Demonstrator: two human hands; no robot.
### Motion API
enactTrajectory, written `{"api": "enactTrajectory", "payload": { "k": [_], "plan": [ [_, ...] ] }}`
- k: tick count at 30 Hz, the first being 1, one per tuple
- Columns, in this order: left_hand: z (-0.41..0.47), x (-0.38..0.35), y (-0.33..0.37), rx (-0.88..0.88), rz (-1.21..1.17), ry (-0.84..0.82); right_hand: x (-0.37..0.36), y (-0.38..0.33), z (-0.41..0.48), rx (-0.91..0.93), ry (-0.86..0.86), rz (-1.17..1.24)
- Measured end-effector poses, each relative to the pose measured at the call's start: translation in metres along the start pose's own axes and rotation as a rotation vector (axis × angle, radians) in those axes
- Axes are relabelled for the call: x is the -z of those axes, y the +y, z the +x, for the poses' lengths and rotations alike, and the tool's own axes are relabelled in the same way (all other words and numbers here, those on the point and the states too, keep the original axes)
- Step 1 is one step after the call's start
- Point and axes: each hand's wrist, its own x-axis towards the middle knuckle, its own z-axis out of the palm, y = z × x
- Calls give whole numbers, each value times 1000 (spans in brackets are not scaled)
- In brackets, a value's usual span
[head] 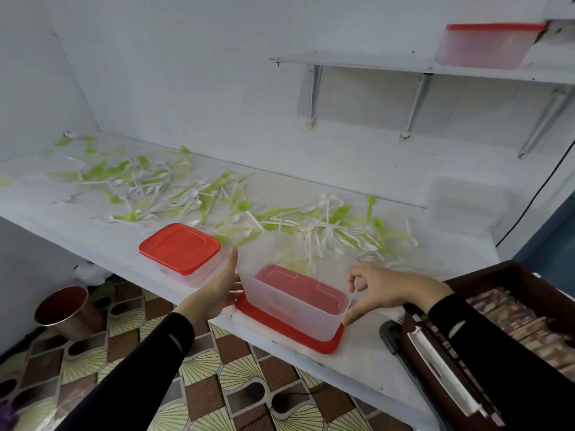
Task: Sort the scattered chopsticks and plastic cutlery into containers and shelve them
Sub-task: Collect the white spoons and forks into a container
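A clear open plastic container [289,309] stands on its red lid [281,328] at the counter's front edge. My left hand [217,286] lies flat against its left wall with straight fingers. My right hand [370,292] pinches its right rim between thumb and fingers. Behind it, green and white plastic cutlery [199,194] lies scattered across the white counter [102,241]. A second container with a red lid on [180,248] sits to the left. A third red-lidded container [488,45] rests on the upper wall shelf [357,65].
A dark brown tray [510,331] holding wooden chopsticks sits at the right. A copper-coloured bin [67,312] stands on the patterned floor below the counter. A faint clear container [460,206] stands at the back right. Metal brackets support the shelf.
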Motion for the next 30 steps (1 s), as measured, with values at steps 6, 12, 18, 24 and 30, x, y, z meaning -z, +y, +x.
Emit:
{"api": "enactTrajectory", "payload": {
  "k": [6, 12, 18, 24, 30],
  "plan": [
    [-9, 5, 3, -9, 55, -44, 11, -1, 3, -51, -94, 29],
    [-11, 6, 4, 1, 20, -97, 17, 4, 11, -49, -103, 22],
    [-6, 8, 33, -229, -5, 19, 31, 17, 24, 8, 181, 310],
    [10, -17, 95, -717, 335, 207, 44, 43, 37, -81, 443, 356],
    [62, -76, 149, -799, 515, -112, 58, 77, 32, -255, 317, 262]
  ]
}}
